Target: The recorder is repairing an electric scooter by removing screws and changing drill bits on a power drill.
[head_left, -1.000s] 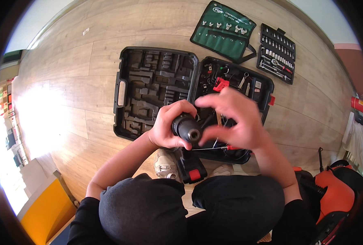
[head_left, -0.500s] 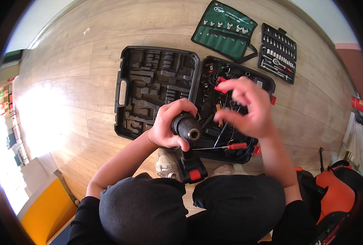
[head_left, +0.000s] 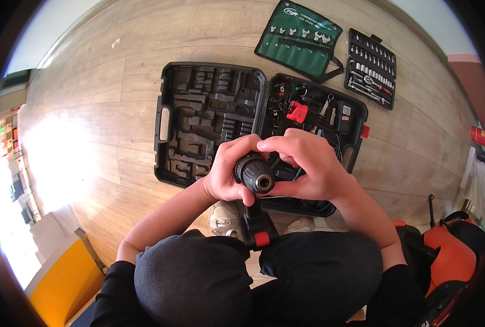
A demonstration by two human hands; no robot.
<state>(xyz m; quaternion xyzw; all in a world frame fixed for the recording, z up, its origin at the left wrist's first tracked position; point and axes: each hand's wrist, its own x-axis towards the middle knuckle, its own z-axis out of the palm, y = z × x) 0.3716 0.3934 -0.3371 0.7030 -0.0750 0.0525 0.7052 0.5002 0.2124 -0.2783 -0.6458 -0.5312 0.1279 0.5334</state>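
Observation:
A black cordless drill [head_left: 254, 173] stands between my knees, its chuck facing up toward me and its battery with a red patch below. My left hand [head_left: 227, 168] wraps round the drill's body just behind the chuck. From the right, my right hand [head_left: 313, 166] curls about the chuck, index finger by the left hand's fingertips and thumb along the chuck's lower side. Behind the hands lies an open black tool case [head_left: 209, 66]. A red piece [head_left: 297, 111] rests in its right half among loose tools, partly hidden by my right hand.
A green wrench pouch [head_left: 297, 41] and a black socket set [head_left: 370, 68] lie on the wooden floor [head_left: 100, 71] beyond the case. An orange-and-black object [head_left: 449, 253] stands at the right, a yellow panel [head_left: 65, 278] at the lower left. My shoes [head_left: 224, 218] are beside the drill.
My right hand has come down and left from above the case to the drill's chuck. The left hand keeps its hold, with the drill shifted slightly right.

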